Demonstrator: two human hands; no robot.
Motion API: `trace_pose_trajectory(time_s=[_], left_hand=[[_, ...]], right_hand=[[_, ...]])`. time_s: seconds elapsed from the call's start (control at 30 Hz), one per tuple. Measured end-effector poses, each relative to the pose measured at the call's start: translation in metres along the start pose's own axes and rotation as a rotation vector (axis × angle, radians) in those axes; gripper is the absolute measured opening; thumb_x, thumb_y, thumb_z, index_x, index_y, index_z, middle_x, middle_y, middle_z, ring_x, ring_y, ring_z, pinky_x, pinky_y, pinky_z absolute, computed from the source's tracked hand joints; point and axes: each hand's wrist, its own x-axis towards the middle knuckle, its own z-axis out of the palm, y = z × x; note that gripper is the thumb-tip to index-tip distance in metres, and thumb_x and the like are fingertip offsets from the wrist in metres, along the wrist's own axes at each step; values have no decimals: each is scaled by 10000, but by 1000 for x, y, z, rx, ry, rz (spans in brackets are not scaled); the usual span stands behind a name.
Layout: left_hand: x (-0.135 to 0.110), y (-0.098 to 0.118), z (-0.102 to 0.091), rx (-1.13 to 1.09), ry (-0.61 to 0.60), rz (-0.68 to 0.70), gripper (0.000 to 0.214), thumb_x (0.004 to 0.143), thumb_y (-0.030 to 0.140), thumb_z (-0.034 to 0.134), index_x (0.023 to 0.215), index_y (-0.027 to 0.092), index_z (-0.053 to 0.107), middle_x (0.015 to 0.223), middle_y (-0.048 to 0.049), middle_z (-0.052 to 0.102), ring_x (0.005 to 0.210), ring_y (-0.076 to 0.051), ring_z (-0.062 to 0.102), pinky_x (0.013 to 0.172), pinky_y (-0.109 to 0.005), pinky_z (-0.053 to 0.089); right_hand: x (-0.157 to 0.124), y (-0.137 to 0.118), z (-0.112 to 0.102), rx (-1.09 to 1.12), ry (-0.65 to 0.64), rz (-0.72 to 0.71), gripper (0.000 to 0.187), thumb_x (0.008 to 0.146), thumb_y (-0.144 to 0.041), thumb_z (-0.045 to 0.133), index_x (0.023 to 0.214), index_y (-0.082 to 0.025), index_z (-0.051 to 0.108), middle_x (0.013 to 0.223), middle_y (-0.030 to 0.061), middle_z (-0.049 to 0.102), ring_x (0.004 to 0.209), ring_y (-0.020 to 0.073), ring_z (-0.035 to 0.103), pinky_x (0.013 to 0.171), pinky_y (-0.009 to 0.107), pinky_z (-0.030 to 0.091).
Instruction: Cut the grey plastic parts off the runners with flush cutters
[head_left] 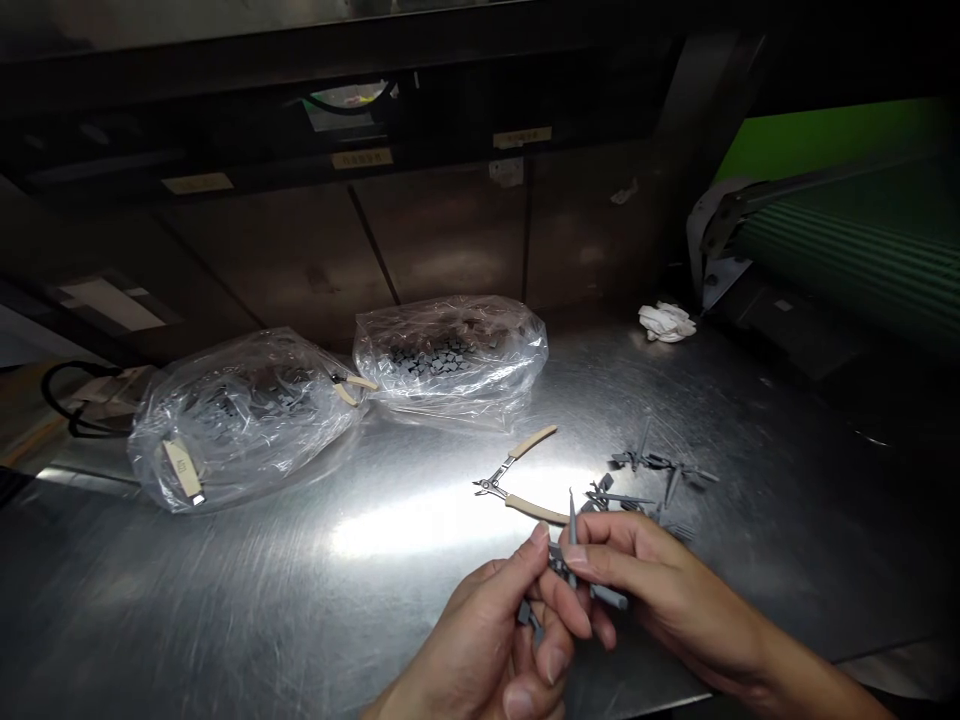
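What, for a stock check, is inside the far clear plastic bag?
The far clear plastic bag holds small dark grey parts; wrinkled film blurs their shape, and those beneath the top layer are hidden.

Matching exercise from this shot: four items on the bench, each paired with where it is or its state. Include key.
Items
1. Side cutters with tan grips
2. Crumpled white cloth
3. Grey moulded part
4. Rear clear plastic bag

Places and states
A. At the back of the bench, near the green ribbed roller
B. Held between the left hand and right hand
C. Holding dark pieces
D. Lying on the steel table, grips spread

Pairs: 1-D, 2-A, 3-B, 4-C
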Motion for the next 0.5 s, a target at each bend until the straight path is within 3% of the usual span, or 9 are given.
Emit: trace_pose_trajectory(time_s=[0.2, 0.3, 0.4, 0.5], left_hand=[[1, -3, 0, 35, -12, 13, 650, 1010, 573, 459, 602, 118, 678, 423, 2, 528, 223, -30, 273, 258, -171, 107], [3, -2, -5, 20, -23, -38, 738, 1036, 583, 336, 614, 100, 702, 434, -27, 556, 216, -47, 333, 245, -176, 154], [2, 1, -11, 60, 3, -22, 637, 992, 584, 472, 666, 95, 717, 441, -21, 575, 240, -54, 377, 251, -168, 181], [2, 2, -12, 154, 28, 106, 480, 900, 539, 673, 670, 118, 691, 455, 4, 580, 258, -37, 350, 265, -160, 164]], right_hand=[[1, 4, 2, 62, 18, 82, 491, 946, -639, 569, 814, -167, 599, 675, 13, 617, 522, 100, 495, 531, 233, 414], [-2, 1, 0, 21, 34, 48, 407, 916, -553, 675, 797, -170, 604, 690, 3, 618, 604, 118, 530, 600, 243, 442], [-6, -2, -3, -128, 89, -41, 282, 881, -417, 769, 798, -180, 640, 752, -5, 629, 730, 136, 548, 701, 249, 453], [-6, 0, -2, -271, 152, -161, 245, 950, -424, 691, 859, -198, 669, 786, -1, 645, 756, 147, 560, 717, 259, 456]])
